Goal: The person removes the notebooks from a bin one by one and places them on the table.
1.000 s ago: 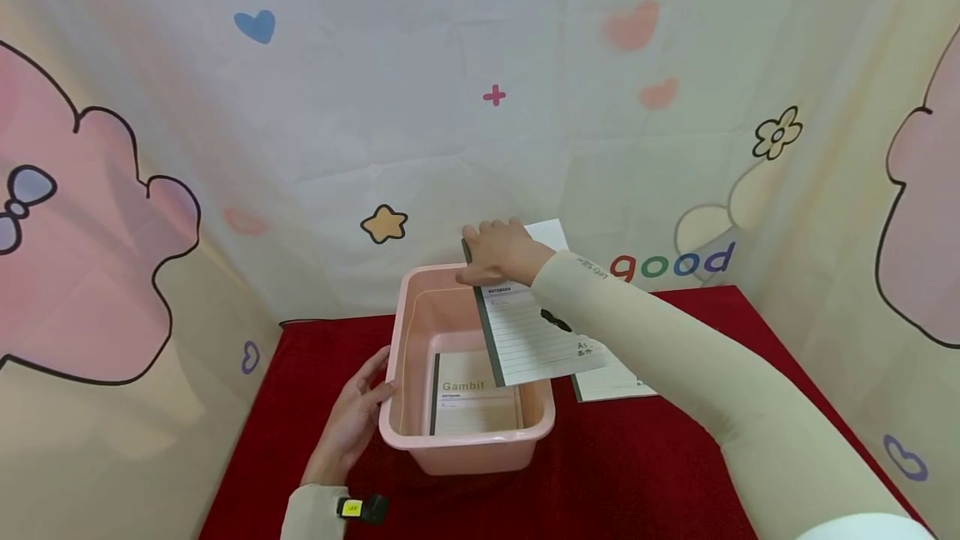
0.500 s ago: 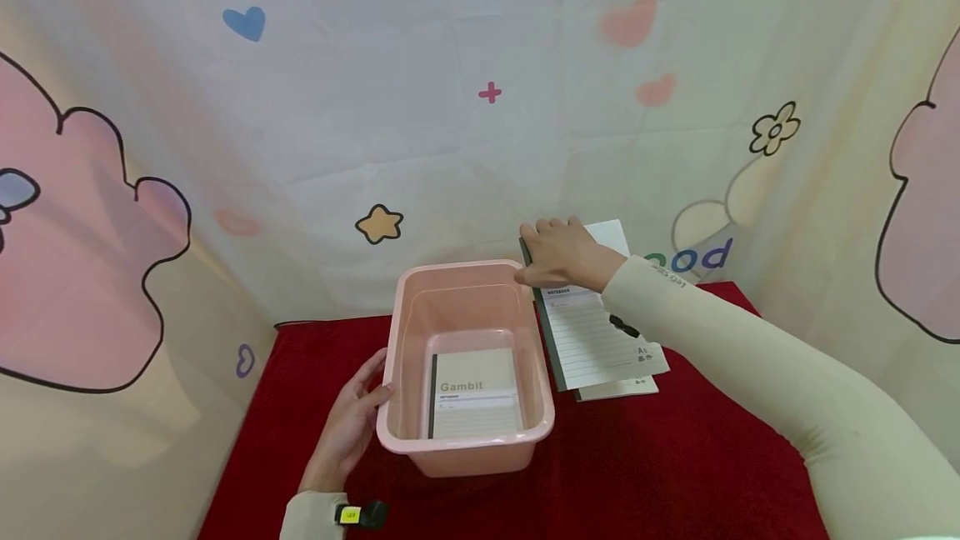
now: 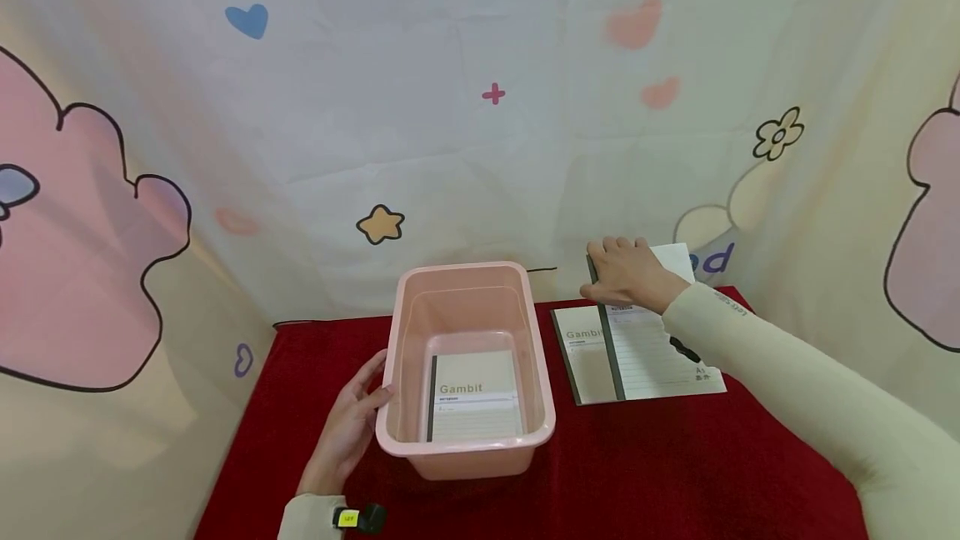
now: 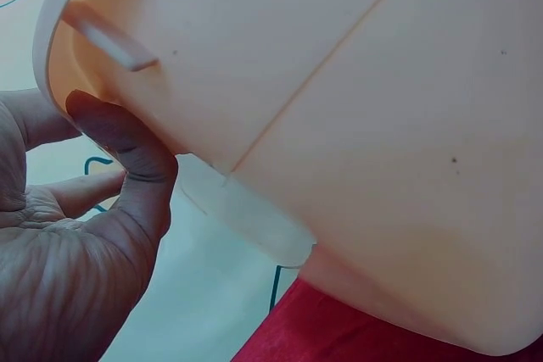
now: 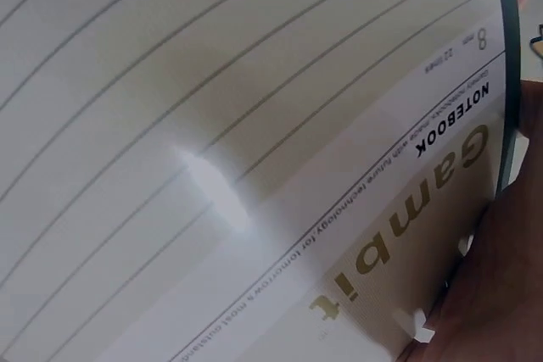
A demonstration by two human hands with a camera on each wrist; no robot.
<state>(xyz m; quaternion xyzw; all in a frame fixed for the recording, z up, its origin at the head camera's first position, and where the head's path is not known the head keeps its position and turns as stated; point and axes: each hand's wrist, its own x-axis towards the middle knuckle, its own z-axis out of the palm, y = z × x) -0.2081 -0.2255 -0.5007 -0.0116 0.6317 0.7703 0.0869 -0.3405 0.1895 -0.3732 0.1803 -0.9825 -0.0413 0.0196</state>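
Currently, the rim of a pink plastic basin (image 3: 467,446) is held at its left side by the left hand (image 3: 351,422). In the left wrist view, the thumb is seen bent against the rim while the other fingers are partly hidden behind the wall; the grip is therefore closed on the basin edge. The basin is placed upright on a tabletop (image 3: 600,473) covered with red cloth. On the basin floor, a Gambit notebook (image 3: 477,400) is laid flat, cover up, with its dark spine strip directed to the left.

To the right of the basin, an upper notebook (image 3: 660,361) is held by the right hand (image 3: 628,275). It is pinched near the top of its dark spine, so the grip is closed on the cover edge. The words "Gambit" and "NOTEBOOK" are shown inverted in the right wrist view, above ruled lines. Beneath it, a lower notebook (image 3: 589,361) is positioned on the cloth just beside the basin; only its left portion is exposed. Whether the two covers are touching cannot be determined.

Behind the tabletop, a pale curtain (image 3: 480,157) is hung, printed with hearts, a star and a flower.
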